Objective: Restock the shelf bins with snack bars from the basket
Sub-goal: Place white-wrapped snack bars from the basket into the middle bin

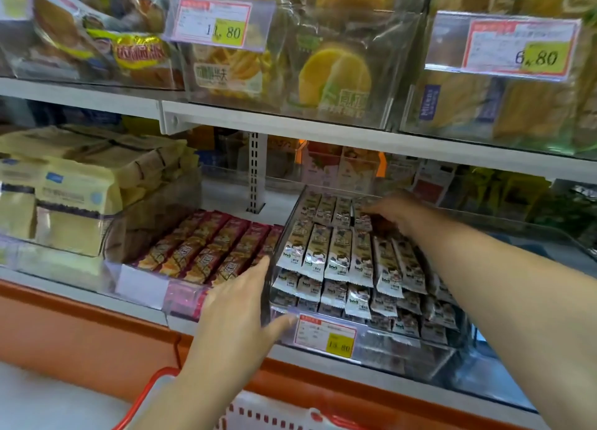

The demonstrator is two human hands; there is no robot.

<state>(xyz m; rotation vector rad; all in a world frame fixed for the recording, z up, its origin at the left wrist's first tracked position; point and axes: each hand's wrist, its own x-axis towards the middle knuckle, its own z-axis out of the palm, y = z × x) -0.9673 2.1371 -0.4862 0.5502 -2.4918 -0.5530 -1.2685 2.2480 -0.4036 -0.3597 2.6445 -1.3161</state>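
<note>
Down on the low shelf, your left hand (239, 300) was open and flat, fingers straight against the side wall of the clear bin (384, 340), holding nothing. Your right hand (392, 211) was deep over the back row of white bars (339, 255) with its fingers on them, but I couldn't tell if one was pinched or just pressed. Basket (252, 407) sat right below you, contents out of view. Risk imo: the front rows lay shingled and leaning toward the lip, so a forearm nudge could've slid some out, and a hard shove could've knocked the bin into the red bars (206, 248) next door
</note>
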